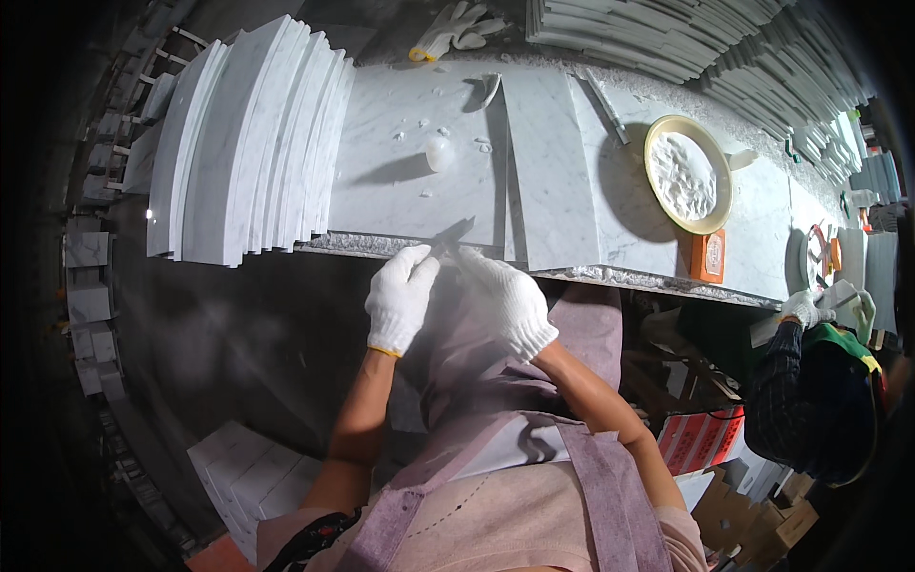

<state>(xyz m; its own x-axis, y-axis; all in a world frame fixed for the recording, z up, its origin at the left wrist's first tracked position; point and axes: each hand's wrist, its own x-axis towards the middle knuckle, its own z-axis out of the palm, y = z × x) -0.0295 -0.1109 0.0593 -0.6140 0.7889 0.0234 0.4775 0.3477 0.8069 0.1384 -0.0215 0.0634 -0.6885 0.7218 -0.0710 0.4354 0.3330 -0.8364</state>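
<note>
White knitted gloves cover both of my hands, which meet just in front of the bench edge. My left hand (pixel 402 297) has its thumb and fingers closed on a small grey flat piece (pixel 456 232), whose pointed end sticks out over the edge. Close beside it, my right hand (pixel 510 303) is curled with its fingers toward the same piece. Blur and haze hide its fingertips, so what it grips cannot be made out. Beyond my hands, a small whitish cup (pixel 439 153) stands on the marble-patterned slab top (pixel 381 124) among white crumbs.
Upright marble slabs (pixel 253 143) stand at left. A loose slab (pixel 548 172) projects past the front edge. At right are a bowl of white powder (pixel 686 176), an orange box (pixel 708 255) and a pen-like tool (pixel 607 107). Spare gloves (pixel 457 30) lie behind; a co-worker (pixel 820 400) works at right.
</note>
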